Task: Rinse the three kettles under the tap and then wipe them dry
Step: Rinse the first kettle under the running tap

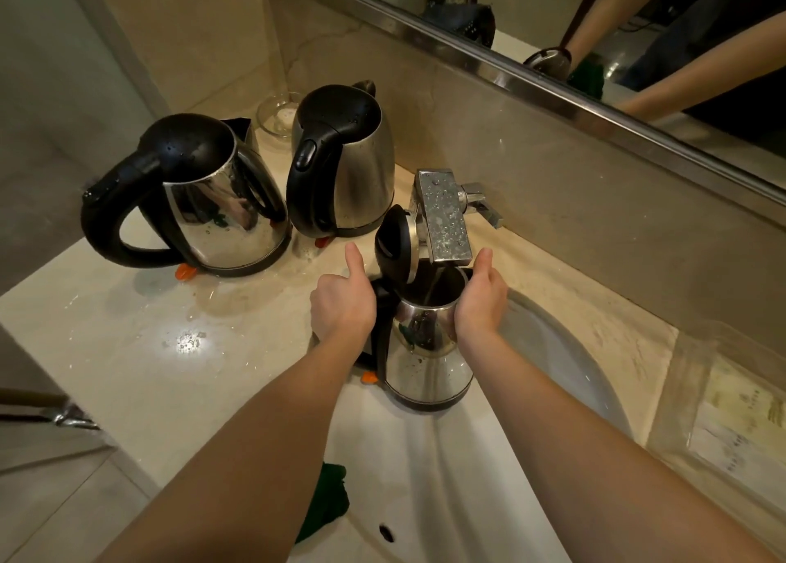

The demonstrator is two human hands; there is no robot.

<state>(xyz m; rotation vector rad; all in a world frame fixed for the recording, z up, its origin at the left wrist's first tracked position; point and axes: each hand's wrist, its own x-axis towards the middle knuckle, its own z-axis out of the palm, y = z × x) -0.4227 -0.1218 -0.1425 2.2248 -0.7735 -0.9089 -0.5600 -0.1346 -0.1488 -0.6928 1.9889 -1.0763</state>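
Note:
A steel kettle (425, 362) with its black lid flipped open hangs over the sink, under the chrome tap (446, 218). A thin stream of water runs into its mouth. My left hand (342, 303) grips its black handle, thumb raised. My right hand (480, 297) presses against the kettle's upper right side. Two more steel kettles stand on the counter with lids closed and drops on them: one at the left (212, 205), one behind it (348, 163). A dark green cloth (327, 503) lies on the sink's near rim, partly hidden by my left forearm.
The white sink (553, 350) fills the lower right. The beige counter (127, 350) is wet around the kettles. A glass dish (276, 114) sits in the back corner. A mirror (638, 31) runs along the wall. A clear tray (731, 418) lies at right.

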